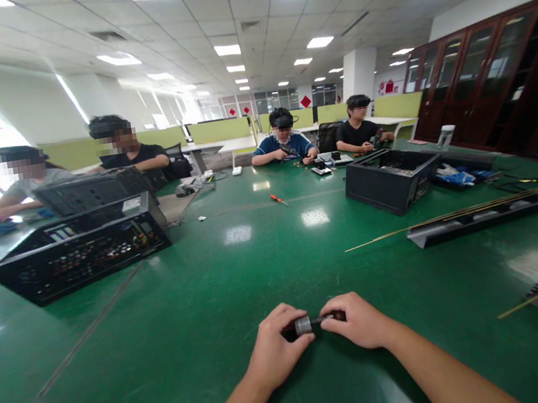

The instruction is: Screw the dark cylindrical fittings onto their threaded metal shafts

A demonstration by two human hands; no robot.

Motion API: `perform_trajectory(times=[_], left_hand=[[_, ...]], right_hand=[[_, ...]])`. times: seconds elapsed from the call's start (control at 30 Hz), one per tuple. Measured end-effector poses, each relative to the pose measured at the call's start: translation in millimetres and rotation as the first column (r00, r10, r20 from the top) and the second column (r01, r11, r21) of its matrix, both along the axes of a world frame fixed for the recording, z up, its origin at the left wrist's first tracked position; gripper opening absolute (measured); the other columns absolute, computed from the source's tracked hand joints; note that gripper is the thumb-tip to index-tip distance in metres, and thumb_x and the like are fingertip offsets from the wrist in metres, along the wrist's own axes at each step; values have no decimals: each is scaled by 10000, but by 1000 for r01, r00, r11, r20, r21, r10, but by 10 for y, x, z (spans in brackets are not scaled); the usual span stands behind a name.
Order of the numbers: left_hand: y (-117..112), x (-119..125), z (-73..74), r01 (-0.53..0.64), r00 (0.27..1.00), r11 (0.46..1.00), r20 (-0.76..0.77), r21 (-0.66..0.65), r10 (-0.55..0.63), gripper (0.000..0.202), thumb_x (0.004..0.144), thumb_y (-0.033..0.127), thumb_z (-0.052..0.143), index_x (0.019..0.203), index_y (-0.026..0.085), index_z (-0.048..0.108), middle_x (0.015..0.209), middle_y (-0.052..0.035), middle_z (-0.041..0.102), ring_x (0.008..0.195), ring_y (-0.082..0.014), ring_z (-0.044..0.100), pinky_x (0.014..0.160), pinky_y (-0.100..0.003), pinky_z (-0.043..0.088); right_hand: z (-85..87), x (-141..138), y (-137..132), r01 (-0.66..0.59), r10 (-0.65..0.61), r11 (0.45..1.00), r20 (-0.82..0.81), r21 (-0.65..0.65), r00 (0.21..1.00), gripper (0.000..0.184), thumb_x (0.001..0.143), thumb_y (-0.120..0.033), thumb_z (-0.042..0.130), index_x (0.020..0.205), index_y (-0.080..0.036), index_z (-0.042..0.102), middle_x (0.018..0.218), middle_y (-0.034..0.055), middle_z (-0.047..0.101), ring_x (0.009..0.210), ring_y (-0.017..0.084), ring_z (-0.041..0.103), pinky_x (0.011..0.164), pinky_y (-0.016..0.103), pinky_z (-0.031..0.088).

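Note:
Low over the green table, in the head view, my left hand (279, 338) is closed around a dark cylindrical tool with a silver collar (303, 325). A thin dark shaft (316, 321) extends from the collar toward the right. At its other end, my right hand (355, 320) pinches the shaft and a short dark reddish-brown piece (339, 315) between thumb and fingers. The two hands face each other, with a small gap between the fingertips. My palms hide much of the tool, so its exact kind cannot be made out.
An open black computer case (84, 252) lies at left, another (391, 176) at right. An orange screwdriver (277, 199) rests mid-table (202, 292). At right are a long metal channel (484, 220) and thin brass-coloured rods (380, 238). Several co-workers sit around the table.

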State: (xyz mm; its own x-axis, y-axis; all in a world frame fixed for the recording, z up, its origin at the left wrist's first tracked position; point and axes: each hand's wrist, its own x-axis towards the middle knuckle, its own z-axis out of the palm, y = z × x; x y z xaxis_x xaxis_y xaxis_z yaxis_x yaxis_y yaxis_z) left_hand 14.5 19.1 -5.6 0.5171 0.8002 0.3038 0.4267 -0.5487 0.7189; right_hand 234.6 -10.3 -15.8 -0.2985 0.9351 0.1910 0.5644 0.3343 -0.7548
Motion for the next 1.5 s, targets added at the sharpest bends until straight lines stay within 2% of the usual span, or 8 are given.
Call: perform_trajectory(times=[0.83, 1.5], left_hand=[[-7, 10, 13, -4, 1000, 1000, 9, 26, 3, 296, 709, 146, 750, 991, 231, 712, 908, -28, 660, 856, -189, 633, 785, -308, 503], [-10, 8, 17, -9, 1000, 1000, 14, 0, 9, 273, 721, 203, 748, 992, 227, 724, 913, -38, 664, 849, -196, 636, 764, -314, 517]], right_hand=[[23, 33, -3, -7, 7, 1000, 47, -16, 999, 213, 875, -318, 597, 943, -186, 750, 781, 21, 697, 689, 148, 579, 633, 242, 392], [32, 44, -4, 5, -4, 999, 31, -38, 1000, 211, 865, -316, 607, 947, -188, 753, 756, 19, 685, 663, 146, 565, 613, 238, 389]])
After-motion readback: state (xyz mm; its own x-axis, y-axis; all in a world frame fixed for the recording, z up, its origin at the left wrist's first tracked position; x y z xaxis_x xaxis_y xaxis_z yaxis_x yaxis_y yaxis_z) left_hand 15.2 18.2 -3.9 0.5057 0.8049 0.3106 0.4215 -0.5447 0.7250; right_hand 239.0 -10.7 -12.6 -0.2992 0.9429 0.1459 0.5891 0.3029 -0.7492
